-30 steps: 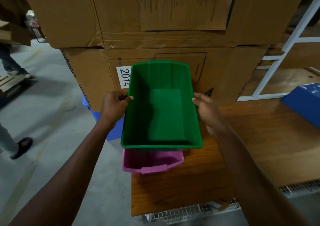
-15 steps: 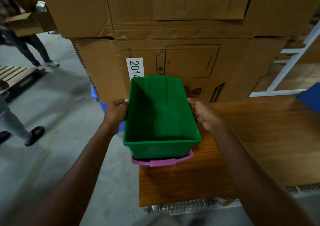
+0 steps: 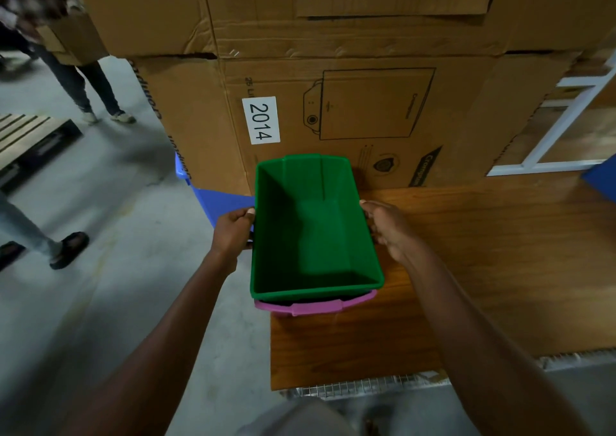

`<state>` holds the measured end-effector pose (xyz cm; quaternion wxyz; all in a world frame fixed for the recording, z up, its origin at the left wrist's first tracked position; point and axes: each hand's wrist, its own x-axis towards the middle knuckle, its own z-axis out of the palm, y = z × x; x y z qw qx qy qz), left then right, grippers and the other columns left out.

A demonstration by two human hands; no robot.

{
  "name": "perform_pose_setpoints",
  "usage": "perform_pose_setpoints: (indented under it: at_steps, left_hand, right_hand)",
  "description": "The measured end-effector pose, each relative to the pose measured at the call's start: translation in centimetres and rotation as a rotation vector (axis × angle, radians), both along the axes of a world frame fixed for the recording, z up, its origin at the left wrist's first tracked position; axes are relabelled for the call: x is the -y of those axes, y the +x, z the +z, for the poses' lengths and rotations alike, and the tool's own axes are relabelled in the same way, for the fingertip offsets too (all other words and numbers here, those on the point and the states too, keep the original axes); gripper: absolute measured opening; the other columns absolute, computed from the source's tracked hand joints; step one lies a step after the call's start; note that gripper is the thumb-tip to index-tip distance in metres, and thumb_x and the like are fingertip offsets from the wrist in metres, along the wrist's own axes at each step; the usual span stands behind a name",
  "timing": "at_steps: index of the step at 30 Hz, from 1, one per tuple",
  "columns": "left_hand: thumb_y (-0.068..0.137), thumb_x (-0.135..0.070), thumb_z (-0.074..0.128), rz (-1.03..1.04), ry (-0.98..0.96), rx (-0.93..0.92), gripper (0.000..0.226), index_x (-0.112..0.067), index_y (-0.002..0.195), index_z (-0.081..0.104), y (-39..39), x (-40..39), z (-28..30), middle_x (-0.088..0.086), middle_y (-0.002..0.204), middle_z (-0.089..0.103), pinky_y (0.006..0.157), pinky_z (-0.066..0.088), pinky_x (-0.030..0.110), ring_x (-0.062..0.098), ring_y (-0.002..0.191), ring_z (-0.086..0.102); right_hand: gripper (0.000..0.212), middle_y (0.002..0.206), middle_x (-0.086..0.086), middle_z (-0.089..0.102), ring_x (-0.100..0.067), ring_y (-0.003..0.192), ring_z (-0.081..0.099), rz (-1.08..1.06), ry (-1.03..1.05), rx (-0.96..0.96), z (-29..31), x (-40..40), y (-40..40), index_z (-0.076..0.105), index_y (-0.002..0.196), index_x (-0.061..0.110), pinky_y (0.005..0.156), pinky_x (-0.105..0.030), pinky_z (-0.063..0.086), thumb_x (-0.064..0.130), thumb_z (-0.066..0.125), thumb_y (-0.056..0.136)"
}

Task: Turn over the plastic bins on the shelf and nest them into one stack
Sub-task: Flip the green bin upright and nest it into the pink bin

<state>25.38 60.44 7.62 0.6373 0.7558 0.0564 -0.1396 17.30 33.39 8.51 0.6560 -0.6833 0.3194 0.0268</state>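
Note:
A green plastic bin [image 3: 313,235] sits open side up inside a pink bin [image 3: 316,306], of which only the near rim and handle show. Both stand at the left end of a wooden shelf [image 3: 483,269]. My left hand [image 3: 233,228] grips the green bin's left rim. Over on its right rim is my right hand [image 3: 388,227], also holding it. A blue bin [image 3: 216,202] pokes out behind my left hand, partly hidden by the green bin. Another blue bin's corner [image 3: 600,177] shows at the right edge.
Large stacked cardboard boxes [image 3: 350,85] stand right behind the bins, one labelled 2014. A white metal frame [image 3: 560,128] is at the back right. A wire rack edge [image 3: 360,385] runs under the shelf front. People's legs [image 3: 86,88] and a pallet [image 3: 30,142] are on the concrete floor at left.
The green bin has gone down into the pink bin until only the pink rim shows. Both hands stayed on its rims. The view has tilted up.

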Motion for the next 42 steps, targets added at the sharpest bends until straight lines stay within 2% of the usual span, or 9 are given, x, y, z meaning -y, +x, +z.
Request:
perform_pose_setpoints:
  at_steps: [6,9,12,19,21,27,31,36,42]
  left_hand:
    - [0.109,-0.021,0.047,0.024,-0.020,-0.007,0.023,-0.023,0.115,0.069,0.0,0.0,-1.5,0.002,0.096,0.072,0.068,0.057,0.034,0.024,0.080,0.067]
    - [0.109,-0.022,0.046,0.029,-0.020,0.000,0.023,-0.022,0.114,0.069,0.2,0.0,-1.9,0.001,0.096,0.072,0.068,0.057,0.034,0.024,0.081,0.067]
    - [0.109,-0.025,0.047,0.023,-0.015,0.003,0.024,-0.021,0.113,0.070,0.2,0.0,-2.2,0.002,0.095,0.072,0.065,0.055,0.032,0.023,0.079,0.066]
    - [0.108,-0.030,0.049,0.025,0.024,0.009,0.025,-0.029,0.097,0.071,0.6,0.0,-3.0,0.003,0.093,0.073,0.072,0.058,0.036,0.022,0.082,0.066]
    - [0.107,-0.033,0.051,0.018,0.042,0.013,0.023,-0.025,0.105,0.073,0.7,0.0,-3.3,0.003,0.100,0.074,0.076,0.059,0.038,0.023,0.089,0.068]
    - [0.104,-0.038,0.054,0.007,0.122,0.047,0.038,-0.017,0.134,0.065,0.9,-0.1,-3.6,0.005,0.117,0.072,0.090,0.060,0.050,0.027,0.104,0.069]
    - [0.100,-0.044,0.059,0.028,0.237,0.213,0.056,-0.020,0.149,0.049,0.6,-0.1,-3.3,0.007,0.135,0.059,0.098,0.054,0.048,0.027,0.115,0.062]
    - [0.098,-0.044,0.059,-0.006,0.318,0.422,0.049,-0.025,0.143,0.055,-0.2,1.0,-1.2,0.009,0.136,0.057,0.099,0.054,0.052,0.028,0.121,0.058]
    - [0.100,-0.028,0.061,-0.088,0.267,0.638,0.032,-0.021,0.130,0.063,-3.2,5.9,2.3,0.003,0.127,0.056,0.090,0.050,0.028,0.019,0.108,0.059]
  right_hand:
    - [0.018,0.123,0.004,0.072,-0.021,0.105,0.064,-0.025,-0.014,-0.015,-1.4,-0.1,0.0,0.069,0.107,0.034,0.090,-0.038,0.043,0.038,0.052,0.107]
    - [0.020,0.113,0.008,0.072,-0.016,0.097,0.064,-0.034,-0.006,-0.008,-1.5,-0.2,-0.1,0.069,0.100,0.033,0.079,-0.033,0.042,0.036,0.051,0.108]
    - [0.017,0.107,0.011,0.070,-0.012,0.094,0.063,-0.047,-0.010,0.006,-1.5,-0.2,-0.1,0.068,0.112,0.031,0.070,-0.030,0.041,0.033,0.052,0.108]
    - [0.017,0.106,0.010,0.073,-0.010,0.095,0.065,-0.055,-0.029,0.018,-1.6,-0.3,-0.7,0.070,0.114,0.031,0.068,-0.028,0.041,0.032,0.054,0.107]
    - [0.019,0.108,0.010,0.074,-0.011,0.097,0.066,-0.048,-0.038,0.015,-1.7,-0.2,-0.8,0.071,0.116,0.029,0.069,-0.029,0.041,0.033,0.054,0.107]
    - [0.016,0.125,0.005,0.073,-0.020,0.114,0.066,-0.033,-0.075,-0.002,-2.1,0.1,-1.3,0.070,0.110,0.038,0.096,-0.041,0.053,0.040,0.054,0.105]
    - [0.023,0.128,0.006,0.068,-0.019,0.112,0.064,-0.054,-0.088,0.024,-1.0,0.2,-2.3,0.068,0.125,0.033,0.077,-0.032,0.050,0.033,0.052,0.108]
    - [0.032,0.129,0.004,0.068,-0.017,0.108,0.065,-0.136,-0.107,0.087,0.4,1.1,-4.7,0.066,0.137,0.027,0.078,-0.029,0.050,0.030,0.053,0.108]
    - [0.026,0.121,0.006,0.071,-0.017,0.105,0.067,-0.268,-0.046,0.150,1.2,2.7,-10.1,0.069,0.129,0.029,0.078,-0.029,0.050,0.032,0.057,0.107]
